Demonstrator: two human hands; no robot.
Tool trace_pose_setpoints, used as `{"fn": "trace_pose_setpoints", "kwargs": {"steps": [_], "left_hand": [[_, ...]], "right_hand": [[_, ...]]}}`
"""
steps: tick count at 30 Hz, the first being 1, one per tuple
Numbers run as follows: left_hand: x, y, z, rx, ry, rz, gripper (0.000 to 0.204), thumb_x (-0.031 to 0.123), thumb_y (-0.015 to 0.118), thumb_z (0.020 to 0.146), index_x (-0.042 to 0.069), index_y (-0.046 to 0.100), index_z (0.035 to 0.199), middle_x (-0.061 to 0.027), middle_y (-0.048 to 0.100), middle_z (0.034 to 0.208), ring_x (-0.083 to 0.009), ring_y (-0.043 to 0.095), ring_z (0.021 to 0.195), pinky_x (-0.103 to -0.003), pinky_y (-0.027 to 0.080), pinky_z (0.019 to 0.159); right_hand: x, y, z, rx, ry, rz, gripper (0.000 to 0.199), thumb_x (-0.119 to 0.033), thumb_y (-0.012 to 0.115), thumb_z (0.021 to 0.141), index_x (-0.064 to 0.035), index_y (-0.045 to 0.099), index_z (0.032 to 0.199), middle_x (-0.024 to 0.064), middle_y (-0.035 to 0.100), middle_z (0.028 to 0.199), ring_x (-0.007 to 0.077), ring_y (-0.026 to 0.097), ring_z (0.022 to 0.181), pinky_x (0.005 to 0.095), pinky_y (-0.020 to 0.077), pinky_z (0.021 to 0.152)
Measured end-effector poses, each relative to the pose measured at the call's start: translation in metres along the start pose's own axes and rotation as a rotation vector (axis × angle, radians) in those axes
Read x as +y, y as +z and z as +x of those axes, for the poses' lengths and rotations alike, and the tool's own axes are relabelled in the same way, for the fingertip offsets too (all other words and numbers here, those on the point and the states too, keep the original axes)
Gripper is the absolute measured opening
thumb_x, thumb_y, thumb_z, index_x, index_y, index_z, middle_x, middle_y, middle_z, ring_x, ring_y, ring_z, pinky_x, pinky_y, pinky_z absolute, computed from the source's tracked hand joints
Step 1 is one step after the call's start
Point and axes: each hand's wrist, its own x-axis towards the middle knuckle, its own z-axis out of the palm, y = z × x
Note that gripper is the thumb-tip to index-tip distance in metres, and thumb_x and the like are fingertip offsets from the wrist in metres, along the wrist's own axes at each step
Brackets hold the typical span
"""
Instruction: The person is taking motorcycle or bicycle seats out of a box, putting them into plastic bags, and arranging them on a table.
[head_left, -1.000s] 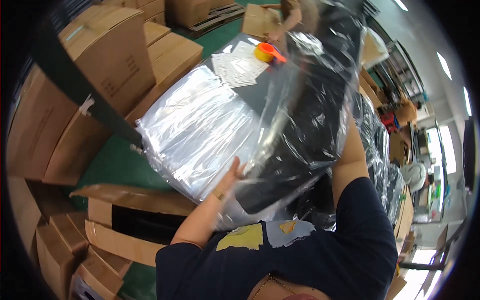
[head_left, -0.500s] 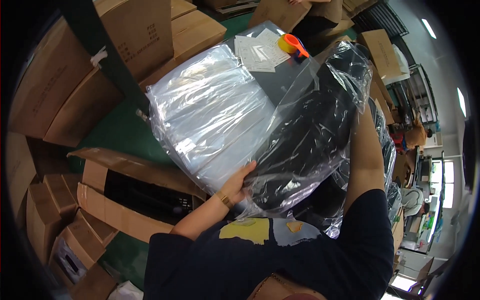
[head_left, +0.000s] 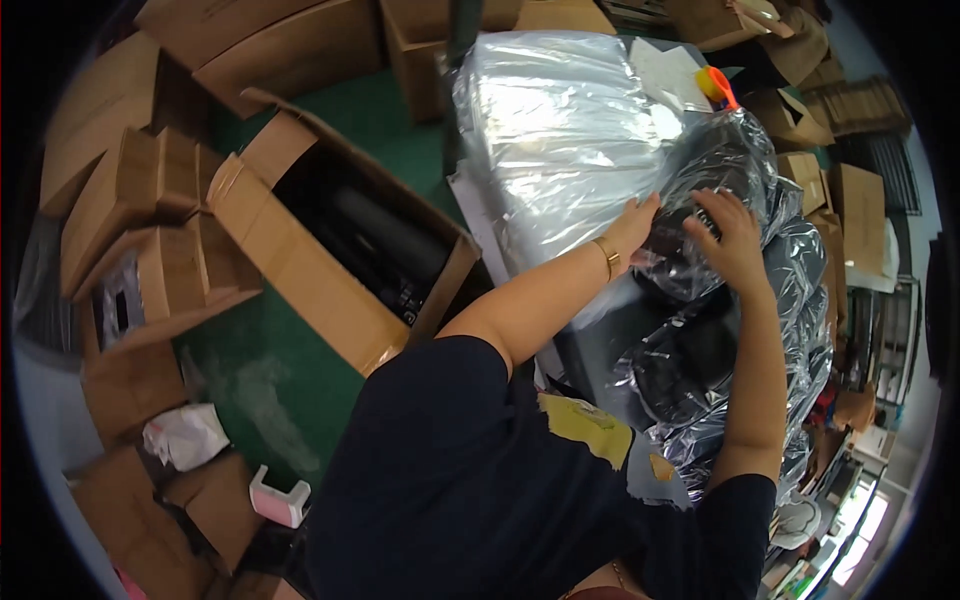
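A black part wrapped in a clear plastic bag [head_left: 715,165] lies on the table before me. Against its left edge is my left hand [head_left: 630,235], with its fingers stretched out along the film. My right hand [head_left: 732,245] is over the bag's right side, fingers apart and curved. Whether either palm presses on the part is hard to see. Left of the bag lies a thick pile of clear plastic bags [head_left: 560,130]. More bagged black parts [head_left: 690,365] lie close to my body and along the right side.
An open long carton [head_left: 300,280] with black parts inside stands on the green floor at left. Paper sheets [head_left: 668,75] and an orange-yellow tape dispenser [head_left: 718,88] lie at the table's far end. Stacked cartons [head_left: 120,200] line the left. Another person [head_left: 800,45] is at the far right.
My view has swung left, showing more of the open carton. My right hand has come out from inside the bag and is now above it. My left hand has moved forward along the bag.
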Motion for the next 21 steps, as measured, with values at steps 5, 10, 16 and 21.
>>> {"fn": "trace_pose_setpoints", "kwargs": {"steps": [5, 10, 16, 21], "left_hand": [[-0.06, -0.07, -0.061, 0.027, 0.628, 0.419, 0.038, 0.033, 0.056, 0.09, 0.0, 0.057, 0.108, -0.0089, 0.059, 0.097, -0.0155, 0.06, 0.085, -0.03, 0.049, 0.074], [-0.105, -0.234, -0.153, 0.702, 0.591, 0.491, 0.02, 0.023, 0.056, 0.089, 0.004, 0.061, 0.092, -0.006, 0.061, 0.073, -0.0137, 0.059, 0.067, -0.028, 0.047, 0.063], [-0.115, -0.38, -0.21, 0.867, 0.152, 1.308, 0.024, 0.013, 0.055, 0.084, 0.004, 0.056, 0.106, -0.0164, 0.056, 0.106, -0.0298, 0.055, 0.097, -0.038, 0.045, 0.085], [-0.073, -0.424, -0.155, 0.59, 0.117, 1.742, 0.043, 0.02, 0.057, 0.082, 0.008, 0.051, 0.124, -0.0187, 0.032, 0.142, -0.0368, 0.026, 0.132, -0.045, 0.024, 0.109]], "right_hand": [[0.017, 0.005, -0.018, 0.162, 0.248, -0.078, 0.046, -0.046, 0.062, 0.081, -0.016, 0.061, 0.116, 0.0102, 0.053, 0.127, 0.0305, 0.038, 0.128, 0.0568, 0.0265, 0.1], [-0.049, -0.015, -0.039, 0.511, -0.017, 0.042, 0.038, -0.03, 0.068, 0.078, -0.0118, 0.062, 0.112, 0.0118, 0.055, 0.124, 0.0315, 0.043, 0.124, 0.0509, 0.0304, 0.099], [-0.18, 0.029, -0.061, 0.375, -0.232, 0.335, 0.038, -0.013, 0.071, 0.071, -0.0123, 0.062, 0.108, 0.0088, 0.057, 0.119, 0.03, 0.046, 0.121, 0.0495, 0.0268, 0.103], [-0.253, 0.098, -0.063, 0.101, -0.163, 0.546, 0.037, -0.009, 0.071, 0.07, -0.0097, 0.062, 0.106, 0.0101, 0.057, 0.115, 0.0318, 0.052, 0.112, 0.0501, 0.037, 0.096]]}}
